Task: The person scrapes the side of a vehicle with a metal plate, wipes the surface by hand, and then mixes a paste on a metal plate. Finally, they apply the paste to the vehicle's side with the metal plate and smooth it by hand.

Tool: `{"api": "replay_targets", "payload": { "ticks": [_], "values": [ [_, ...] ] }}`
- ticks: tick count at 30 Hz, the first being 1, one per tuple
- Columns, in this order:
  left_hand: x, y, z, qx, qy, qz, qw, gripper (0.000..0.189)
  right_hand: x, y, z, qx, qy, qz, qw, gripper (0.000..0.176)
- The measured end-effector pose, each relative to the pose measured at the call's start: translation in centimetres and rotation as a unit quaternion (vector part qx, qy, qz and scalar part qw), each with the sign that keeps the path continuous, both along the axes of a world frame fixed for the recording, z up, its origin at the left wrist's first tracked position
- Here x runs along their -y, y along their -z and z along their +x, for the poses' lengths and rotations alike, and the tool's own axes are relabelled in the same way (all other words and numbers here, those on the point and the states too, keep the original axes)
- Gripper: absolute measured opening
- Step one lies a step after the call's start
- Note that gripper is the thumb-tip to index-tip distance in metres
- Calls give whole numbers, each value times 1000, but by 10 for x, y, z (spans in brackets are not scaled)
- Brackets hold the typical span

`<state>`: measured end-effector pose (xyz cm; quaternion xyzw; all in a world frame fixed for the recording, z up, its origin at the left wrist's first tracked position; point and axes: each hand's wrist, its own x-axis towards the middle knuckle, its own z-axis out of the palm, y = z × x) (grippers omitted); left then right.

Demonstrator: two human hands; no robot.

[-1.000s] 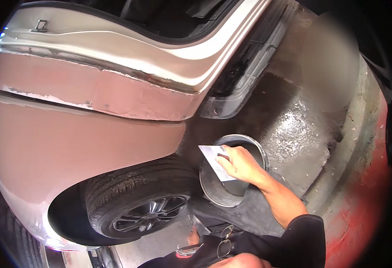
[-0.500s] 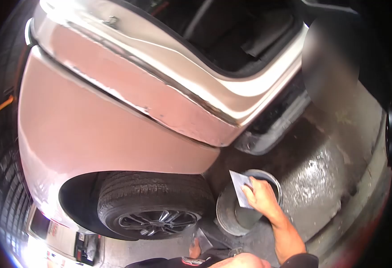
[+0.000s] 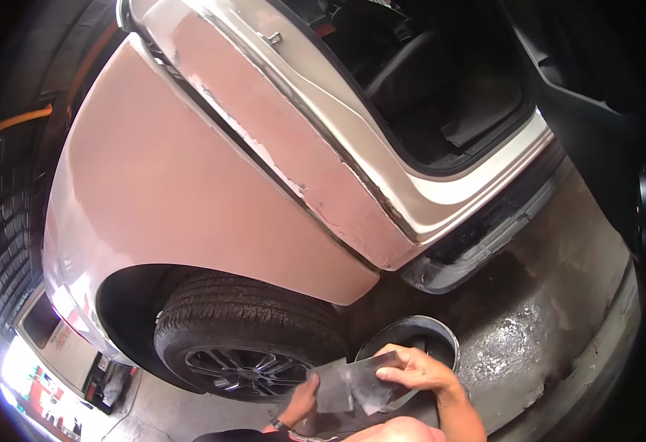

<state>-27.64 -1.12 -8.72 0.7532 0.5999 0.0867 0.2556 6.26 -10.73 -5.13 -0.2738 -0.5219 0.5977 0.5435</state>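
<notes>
My right hand (image 3: 422, 370) is closed on a dark grey sheet of sandpaper (image 3: 382, 366), thumb on top, just in front of a round bucket (image 3: 444, 335). A grey sheet that looks like sandpaper (image 3: 334, 390) is pinched in my left hand (image 3: 304, 400), which has a band at the wrist. The two sheets meet or overlap between my hands; whether they touch cannot be made out. Beyond them stands a vehicle with a pinkish, matte front fender (image 3: 183, 177) and a pink patched strip (image 3: 286, 125) with chipped edges beside it.
The vehicle's front wheel (image 3: 249, 361) is close to my left hand. An open doorway (image 3: 440, 96) shows the dark interior, with a side step (image 3: 477, 243) below. Wet concrete floor (image 3: 510, 339) lies to the right. Another vehicle (image 3: 58, 331) stands at the lower left.
My right hand has come down from over the bucket with its sheet. My left hand has risen with its own sheet, and the two are now close together. The view has shifted.
</notes>
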Motion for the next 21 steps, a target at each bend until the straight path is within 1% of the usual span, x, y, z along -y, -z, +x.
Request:
{"api": "replay_targets", "payload": {
  "ticks": [1, 2, 3, 4, 5, 7, 8, 9, 10, 11, 13, 15, 16, 18, 19, 20, 21],
  "values": [
    [-12, -2, 5, 13, 100, 80, 992, 47, 1, -6, -7, 7, 6, -12, 1000, 42],
    [-23, -3, 9, 26, 197, 161, 967, 45, 2, -11, -13, 14, 12, -25, 1000, 49],
    [-24, -22, 28, 79, 198, 88, 973, 46, -2, -3, -20, 42, 36, 0, 998, 55],
    [-22, -53, 53, 131, 199, 14, 971, 46, -5, 0, -22, 46, 56, 11, 997, 54],
    [-22, -73, 71, 182, 199, -61, 961, 46, -6, 2, -23, 50, 76, 23, 996, 53],
    [-35, -80, 81, 251, 159, -192, 935, 50, 0, -11, -21, -6, 125, -4, 992, 50],
    [-41, -84, 86, 282, 138, -256, 914, 52, -3, -8, -23, -87, 151, -24, 984, 41],
    [-32, -98, 96, 300, 134, -274, 904, 58, -1, -14, -23, -90, 171, -9, 981, 37],
    [-23, -117, 105, 263, 158, -262, 915, 59, 1, -20, -23, -95, 190, 7, 977, 32],
    [-14, -136, 113, 225, 180, -248, 925, 61, -1, -16, -22, -60, 174, -5, 983, 31],
    [-13, -145, 117, 208, 203, -265, 919, 63, -5, -2, -21, 9, 143, -30, 989, 30],
    [-23, -140, 117, 248, 207, -325, 889, 64, -6, 0, -23, -43, 156, -34, 986, 26],
    [-27, -147, 120, 259, 288, -250, 887, 64, -6, 2, -24, -69, 164, -36, 983, 24],
    [-45, -182, 128, 272, 435, -91, 853, 66, -7, 9, -22, -80, 185, -28, 979, 25],
    [-47, -214, 131, 195, 449, 58, 870, 68, -7, 11, -20, -85, 194, -24, 977, 25],
    [-46, -251, 137, 111, 448, 205, 863, 71, -7, 10, -20, -93, 200, -19, 975, 26],
    [-48, -281, 147, 67, 446, 322, 833, 70, -7, 9, -20, -101, 207, -13, 973, 26]
  ]
}}
